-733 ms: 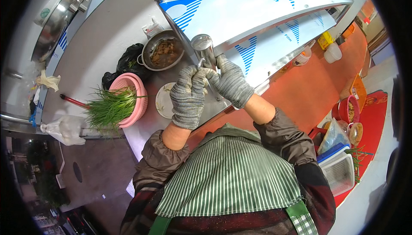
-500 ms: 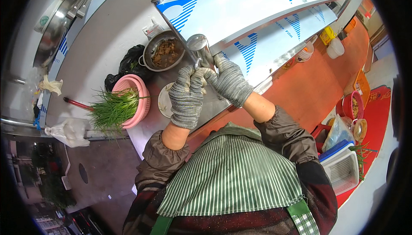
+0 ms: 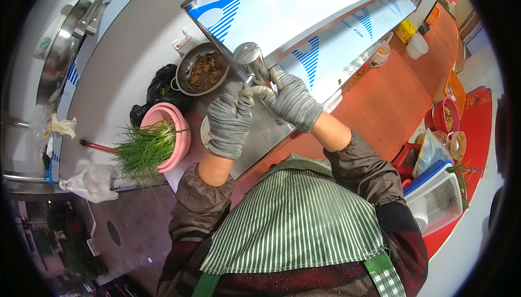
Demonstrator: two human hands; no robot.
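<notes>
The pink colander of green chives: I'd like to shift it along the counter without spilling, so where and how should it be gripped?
Probably by the pink colander's bare rim on the side nearest the metal pot and the person. The chives fan out over the opposite edge, toward the plastic bag, covering that rim. Come from above on the bare arc and keep it level, since the bunch lies loose across it.

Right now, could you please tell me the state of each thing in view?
Metal cup: held up in both gloved hands, tilted.
Left hand: gloved, at the cup.
Right hand: gloved, gripping the cup.
Pot: uncovered, brown food inside.
Pink basket: holding green chives.
</notes>
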